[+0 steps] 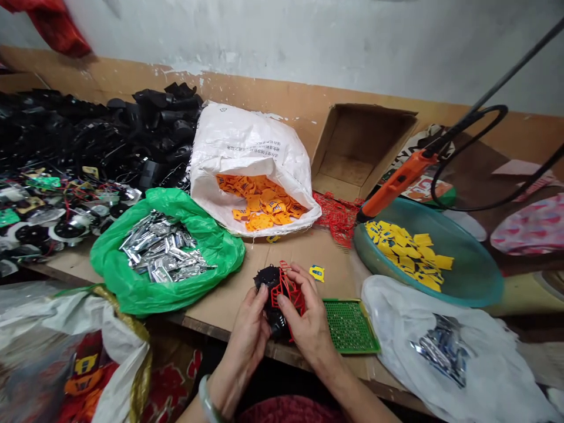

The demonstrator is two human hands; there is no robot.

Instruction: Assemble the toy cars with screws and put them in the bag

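Both hands are low at the table's front edge. My left hand (249,335) grips a black plastic piece (267,286), and a jade-like bangle (205,400) sits on that wrist. My right hand (309,323) presses its fingers onto a red lattice-like plastic frame (286,292) fitted against the black piece. Part of the black piece is hidden behind my fingers. Just beyond my right fingers lies a small yellow and blue plastic tag (316,272), not touching them. A green perforated board (350,326) lies to the right of my right hand.
A green bag of silver pieces (211,282) and a white sack of orange pieces (247,141) stand ahead. A teal basin (476,288) holds yellow pieces. An orange heated tool (396,182) rests on its rim. Black parts (132,129) are heaped left, beside a cardboard box (359,147).
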